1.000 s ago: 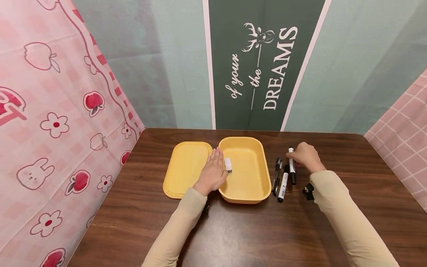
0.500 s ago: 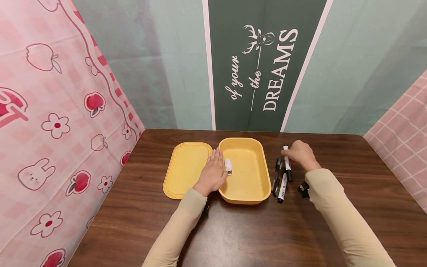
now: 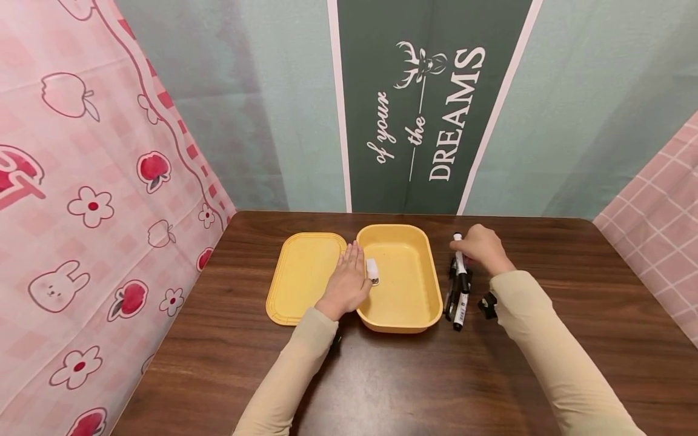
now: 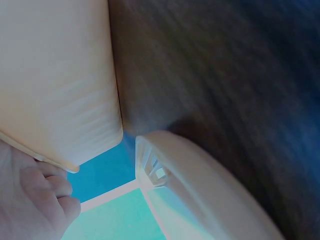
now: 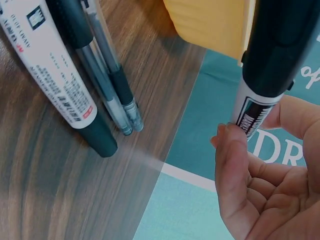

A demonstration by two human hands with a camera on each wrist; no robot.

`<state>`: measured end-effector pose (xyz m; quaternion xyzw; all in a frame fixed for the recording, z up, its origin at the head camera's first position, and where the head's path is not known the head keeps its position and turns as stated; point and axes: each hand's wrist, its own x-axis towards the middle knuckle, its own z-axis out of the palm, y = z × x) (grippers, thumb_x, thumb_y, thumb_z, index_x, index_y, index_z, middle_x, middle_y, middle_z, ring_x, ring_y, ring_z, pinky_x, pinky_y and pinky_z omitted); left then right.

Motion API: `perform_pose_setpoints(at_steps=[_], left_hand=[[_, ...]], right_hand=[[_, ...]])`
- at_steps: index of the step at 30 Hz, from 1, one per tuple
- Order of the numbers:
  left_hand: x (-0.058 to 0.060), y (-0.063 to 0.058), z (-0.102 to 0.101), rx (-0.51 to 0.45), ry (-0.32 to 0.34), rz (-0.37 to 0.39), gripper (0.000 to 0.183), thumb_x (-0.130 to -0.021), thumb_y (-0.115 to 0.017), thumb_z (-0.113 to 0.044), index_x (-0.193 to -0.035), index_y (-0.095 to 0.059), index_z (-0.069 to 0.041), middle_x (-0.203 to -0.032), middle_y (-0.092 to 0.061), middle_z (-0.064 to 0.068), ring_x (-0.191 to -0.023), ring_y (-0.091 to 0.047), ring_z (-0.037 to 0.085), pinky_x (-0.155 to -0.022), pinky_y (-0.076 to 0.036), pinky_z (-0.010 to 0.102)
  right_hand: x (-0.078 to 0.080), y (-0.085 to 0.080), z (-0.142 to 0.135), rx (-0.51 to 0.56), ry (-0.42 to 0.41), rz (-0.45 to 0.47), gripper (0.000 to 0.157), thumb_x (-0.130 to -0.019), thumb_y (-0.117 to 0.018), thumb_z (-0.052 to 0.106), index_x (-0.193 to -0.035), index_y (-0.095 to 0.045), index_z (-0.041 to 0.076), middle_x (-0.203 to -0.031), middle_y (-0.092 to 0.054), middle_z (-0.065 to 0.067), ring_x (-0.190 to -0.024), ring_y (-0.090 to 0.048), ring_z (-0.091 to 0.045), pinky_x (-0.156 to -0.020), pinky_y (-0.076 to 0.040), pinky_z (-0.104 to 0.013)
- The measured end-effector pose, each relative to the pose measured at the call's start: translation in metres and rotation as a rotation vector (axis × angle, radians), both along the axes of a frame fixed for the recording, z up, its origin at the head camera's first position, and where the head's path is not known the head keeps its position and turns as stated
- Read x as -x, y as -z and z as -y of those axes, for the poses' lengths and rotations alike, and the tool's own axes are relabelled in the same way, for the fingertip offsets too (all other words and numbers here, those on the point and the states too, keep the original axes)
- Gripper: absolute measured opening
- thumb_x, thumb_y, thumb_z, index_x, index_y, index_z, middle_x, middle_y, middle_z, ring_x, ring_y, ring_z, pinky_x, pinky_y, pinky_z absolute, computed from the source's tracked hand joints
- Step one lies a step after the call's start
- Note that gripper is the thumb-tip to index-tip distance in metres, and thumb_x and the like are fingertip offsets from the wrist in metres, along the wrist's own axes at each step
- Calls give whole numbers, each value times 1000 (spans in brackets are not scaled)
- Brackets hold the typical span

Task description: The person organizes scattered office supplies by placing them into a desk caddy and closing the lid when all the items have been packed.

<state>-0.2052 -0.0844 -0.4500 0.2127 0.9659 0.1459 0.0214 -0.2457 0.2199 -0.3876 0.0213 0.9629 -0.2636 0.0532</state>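
Observation:
My right hand (image 3: 482, 245) pinches a whiteboard marker (image 3: 459, 260) by its white barrel between thumb and fingers. In the head view it overlaps a second marker (image 3: 460, 310) and two clear, black-gripped pens (image 3: 451, 298), all right of the yellow box (image 3: 400, 281). In the right wrist view, the held marker's black cap (image 5: 272, 47) points toward the camera, apart from the second marker (image 5: 50, 70) and pens (image 5: 107, 85) lying on the table. My left hand (image 3: 346, 281) rests on the box's left rim, its fingers straight along it. A small white item (image 3: 372, 269) lies inside the box.
The yellow lid (image 3: 305, 275) lies flat just left of the box, partly behind my left hand. The brown wooden table (image 3: 392, 387) ends at a green curtain (image 3: 294, 121) at the back. A pink printed cloth (image 3: 120, 242) hangs along the left.
My right hand has moved left with the marker, carrying it from beside the second marker to over that marker and the pens. My left hand stays on the box rim.

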Motion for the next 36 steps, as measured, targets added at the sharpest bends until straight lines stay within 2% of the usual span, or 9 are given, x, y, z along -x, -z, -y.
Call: perform_pose_setpoints(at_steps=[8,15,24,36], left_hand=[[0,0,0,12,1,-6,69,-102,-36,-26,-157,-18,12,-167,-12,27,-158,-14,39,-129,-18,47],[-1,1,0,7,1,-6,68,-102,-36,-25,-156,-19,12,-167,-12,27,-158,-14,39,-129,-18,47],[-2,1,1,14,1,-11,69,-102,-36,-26,-156,-18,12,-168,-12,27,-158,-12,38,-129,-18,47],[-3,3,3,-8,6,-13,68,-102,-36,-26,-156,-18,12,-167,-12,27,-158,-12,38,-129,-17,47]], right_hand=[[1,0,8,26,-5,-2,42,-85,-59,23,-47,-42,18,-41,-45,6,-41,-50,-10,-46,-41,-26],[1,-2,18,34,-4,3,44,-86,-60,22,-47,-40,18,-42,-39,7,-40,-43,-11,-45,-37,-26],[3,-6,35,75,-4,35,47,-91,-63,20,-48,-42,16,-44,-42,4,-41,-48,-12,-46,-42,-25],[4,-6,64,47,-23,35,44,-88,-61,19,-50,-40,17,-46,-45,4,-44,-51,-11,-47,-45,-22]])
